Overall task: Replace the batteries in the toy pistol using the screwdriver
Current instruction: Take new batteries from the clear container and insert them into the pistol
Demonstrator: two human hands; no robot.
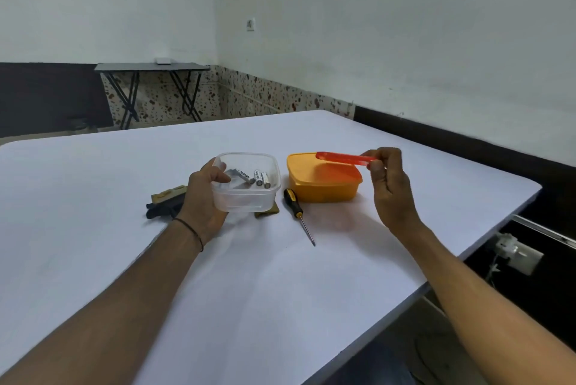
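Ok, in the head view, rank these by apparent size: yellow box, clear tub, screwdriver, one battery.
1. yellow box and clear tub: they look about alike, so no ranking between them
2. screwdriver
3. battery

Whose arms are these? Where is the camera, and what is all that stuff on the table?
There is no robot here, just a person. The camera sits on their head and looks down, so you see their own two arms as they would.

The left hand grips a clear tub with a few batteries inside. The right hand pinches a flat red lid, probably the tub's.

On the white table lie a closed orange box, a screwdriver with a black and yellow handle, and a dark toy pistol, partly hidden behind the left hand.
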